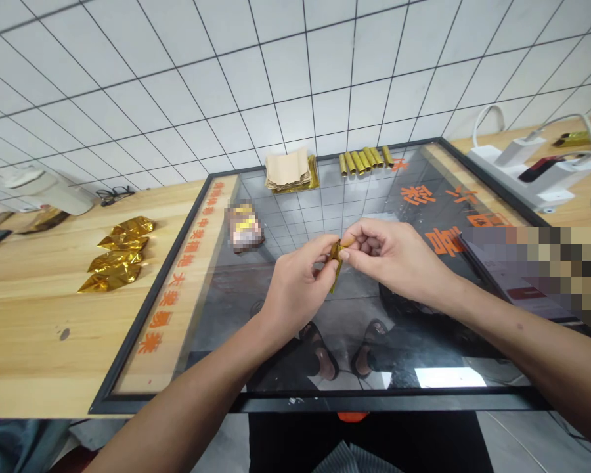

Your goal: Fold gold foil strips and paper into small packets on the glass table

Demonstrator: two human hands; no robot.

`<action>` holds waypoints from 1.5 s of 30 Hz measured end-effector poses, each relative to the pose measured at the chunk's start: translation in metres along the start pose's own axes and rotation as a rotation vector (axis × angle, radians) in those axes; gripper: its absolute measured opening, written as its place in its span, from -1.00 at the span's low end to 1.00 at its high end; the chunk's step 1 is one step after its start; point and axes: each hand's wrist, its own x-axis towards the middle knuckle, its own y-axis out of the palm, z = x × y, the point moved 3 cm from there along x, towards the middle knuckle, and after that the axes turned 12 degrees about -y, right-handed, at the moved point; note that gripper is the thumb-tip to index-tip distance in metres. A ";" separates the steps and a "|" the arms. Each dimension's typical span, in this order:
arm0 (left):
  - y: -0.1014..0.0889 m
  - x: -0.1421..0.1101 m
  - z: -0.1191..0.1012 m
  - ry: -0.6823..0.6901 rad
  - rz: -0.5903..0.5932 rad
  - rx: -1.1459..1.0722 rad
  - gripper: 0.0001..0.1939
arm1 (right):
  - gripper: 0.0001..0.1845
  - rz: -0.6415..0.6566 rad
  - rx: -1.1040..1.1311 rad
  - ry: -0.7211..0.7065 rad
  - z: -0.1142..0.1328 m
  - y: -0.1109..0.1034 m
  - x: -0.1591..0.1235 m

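Observation:
Over the glass panel, both hands meet at a small gold foil roll. My left hand is closed, with the roll's body between thumb and fingers. At its upper end, the thumb and forefinger of my right hand pinch the foil; the other fingers curl in. Beyond my hands, several finished-looking gold tubes lie in a row near the far edge of the panel. A stack of tan paper sheets with gold foil sits left of them. A blurred-out small pack lies nearer on the left.
Several folded gold foil pieces lie on the wooden table at left, with a white tumbler behind. A phone or tablet, partly pixelated, is by my right forearm. A power strip with cables stands at right, below the tiled wall.

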 end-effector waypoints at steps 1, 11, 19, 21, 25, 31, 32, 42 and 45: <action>0.000 0.000 0.001 -0.006 0.000 -0.011 -0.65 | -0.94 0.011 0.013 0.002 -0.001 0.000 0.000; 0.000 0.001 0.007 -0.016 -0.020 -0.028 -0.64 | -0.92 0.039 0.019 -0.002 -0.001 -0.003 0.001; -0.001 -0.001 0.003 -0.001 -0.017 0.008 -0.65 | -0.93 0.030 -0.022 -0.005 -0.004 -0.003 0.000; -0.001 -0.001 0.001 -0.004 -0.016 -0.001 -0.68 | -0.93 0.022 -0.022 -0.011 -0.003 -0.004 0.000; 0.000 -0.001 -0.001 -0.020 -0.003 -0.058 -0.70 | -0.94 0.018 -0.012 -0.021 -0.003 -0.004 0.000; -0.001 0.001 0.003 -0.066 -0.013 -0.097 -0.66 | -0.93 0.039 -0.008 -0.026 -0.002 -0.003 0.000; -0.001 0.002 0.004 -0.066 -0.016 -0.097 -0.67 | -0.93 0.044 -0.008 -0.024 -0.002 -0.002 0.000; -0.003 0.003 0.010 -0.025 -0.045 -0.035 -0.70 | -0.95 0.118 0.036 -0.026 0.001 -0.002 -0.001; -0.003 0.003 0.012 -0.022 -0.044 -0.025 -0.71 | -0.95 0.151 0.054 -0.025 0.003 -0.002 -0.001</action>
